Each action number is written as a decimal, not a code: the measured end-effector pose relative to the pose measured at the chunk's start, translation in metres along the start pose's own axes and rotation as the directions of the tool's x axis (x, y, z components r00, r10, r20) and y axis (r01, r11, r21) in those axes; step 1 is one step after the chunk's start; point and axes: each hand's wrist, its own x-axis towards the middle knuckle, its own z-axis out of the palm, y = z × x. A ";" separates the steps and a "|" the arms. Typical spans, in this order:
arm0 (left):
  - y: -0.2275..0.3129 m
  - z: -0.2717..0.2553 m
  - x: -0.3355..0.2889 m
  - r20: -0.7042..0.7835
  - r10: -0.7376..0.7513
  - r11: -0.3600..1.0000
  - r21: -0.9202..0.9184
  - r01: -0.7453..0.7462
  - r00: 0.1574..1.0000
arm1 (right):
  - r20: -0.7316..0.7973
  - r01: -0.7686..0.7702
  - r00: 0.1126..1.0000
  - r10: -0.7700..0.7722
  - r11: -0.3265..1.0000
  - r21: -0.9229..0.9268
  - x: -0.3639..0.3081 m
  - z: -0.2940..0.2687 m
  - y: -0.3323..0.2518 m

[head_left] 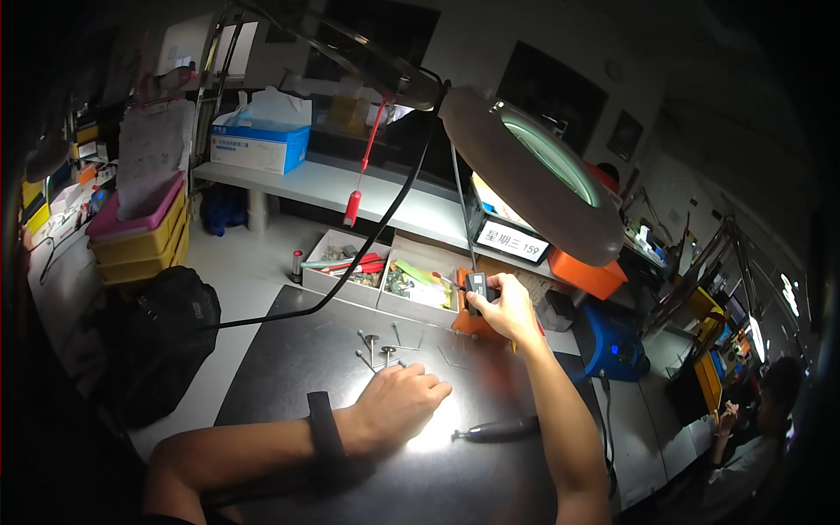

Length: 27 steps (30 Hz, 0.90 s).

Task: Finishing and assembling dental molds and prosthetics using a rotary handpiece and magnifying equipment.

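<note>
Steel engine valves (378, 346) lie on the bench (289, 367) just beyond the left hand (398, 404), its grip curled, empty. Right hand (507, 308) grip clamps a small black controller (477, 289). Valves likely stiff, slippery; take by the stem.

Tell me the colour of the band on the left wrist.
Black. The band circles the wrist just behind the left hand, seen best in the head view.

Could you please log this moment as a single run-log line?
left hand: resting on dark metal work plate beside small metal pins | right hand: gripping small black device | grey pen-shaped tool: lying untouched
</note>
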 end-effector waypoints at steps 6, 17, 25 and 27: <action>-0.001 0.003 -0.003 0.061 -0.039 0.990 -0.131 0.047 0.997 | 0.008 -0.018 1.000 0.017 0.999 0.037 0.005 -0.002 -0.007; -0.006 0.006 -0.004 0.106 -0.159 0.944 -0.273 0.183 0.982 | 0.034 -0.165 0.986 0.163 0.984 0.062 0.017 0.005 -0.005; -0.002 0.000 -0.002 0.124 -0.209 0.900 -0.363 0.241 0.970 | -0.051 -0.190 0.979 0.197 0.975 0.115 0.021 0.011 0.002; 0.000 -0.003 0.000 0.156 -0.228 0.890 -0.367 0.271 0.961 | -0.029 -0.233 0.971 0.238 0.963 0.133 0.020 0.010 0.001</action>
